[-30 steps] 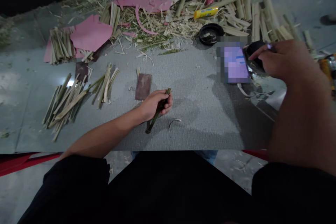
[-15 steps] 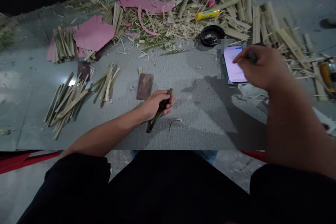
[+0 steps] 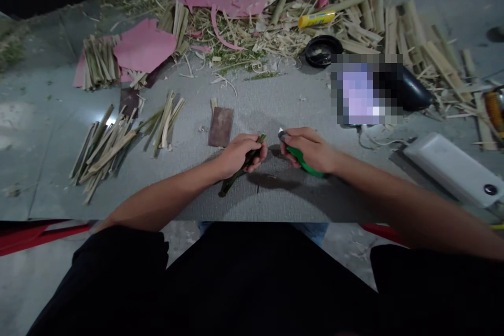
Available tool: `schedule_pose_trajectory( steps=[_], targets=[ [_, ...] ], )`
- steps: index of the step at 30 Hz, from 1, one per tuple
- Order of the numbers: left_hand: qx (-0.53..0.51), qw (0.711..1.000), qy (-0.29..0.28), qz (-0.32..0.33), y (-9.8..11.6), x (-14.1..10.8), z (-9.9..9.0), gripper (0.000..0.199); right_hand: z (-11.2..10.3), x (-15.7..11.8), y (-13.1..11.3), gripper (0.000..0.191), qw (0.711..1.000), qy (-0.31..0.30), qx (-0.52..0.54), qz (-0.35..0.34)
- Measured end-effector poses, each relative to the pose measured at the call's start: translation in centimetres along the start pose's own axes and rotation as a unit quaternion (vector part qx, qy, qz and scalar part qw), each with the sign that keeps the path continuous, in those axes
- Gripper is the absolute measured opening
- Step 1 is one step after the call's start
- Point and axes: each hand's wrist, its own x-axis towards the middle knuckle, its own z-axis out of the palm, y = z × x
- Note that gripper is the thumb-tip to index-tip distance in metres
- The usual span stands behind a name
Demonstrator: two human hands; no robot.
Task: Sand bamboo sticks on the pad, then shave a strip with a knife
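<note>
My left hand is closed around a dark green bamboo strip, which slants from the lower left up to the fingertips. Just to its right, my right hand grips a green-handled knife with its short pale tip pointing up and left. A gap separates the knife tip from the strip. Behind my left hand lies a brown rectangular piece, flat on the table.
Loose strips lie at left, near pink paper. Shavings, a yellow tube and a black round lid are at the back. A blurred-out phone and a white power bank sit at right.
My right hand has come away from the phone, down and left, to beside my left hand, and the green knife now shows in it. My left hand still holds the strip.
</note>
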Motion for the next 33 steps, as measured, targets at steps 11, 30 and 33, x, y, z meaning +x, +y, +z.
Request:
schedule_pose_trajectory(
  steps=[11, 30, 33],
  targets=[
    [-0.016, 0.998, 0.052, -0.009, 0.3, 0.3, 0.4, 0.032, 2.8, 3.4, 0.3, 0.047, 0.996, 0.027, 0.085, -0.012],
    [0.042, 0.997, -0.051, 0.037, -0.1, -0.3, -0.3, 0.038, 1.2, 1.1, -0.1, 0.038, 0.941, -0.221, 0.236, 0.098],
    [0.124, 0.989, -0.028, 0.076, 0.1, -0.5, 0.1, 0.056, 1.2, 1.1, -0.1, 0.036, 0.939, -0.227, 0.241, 0.091]
  ],
)
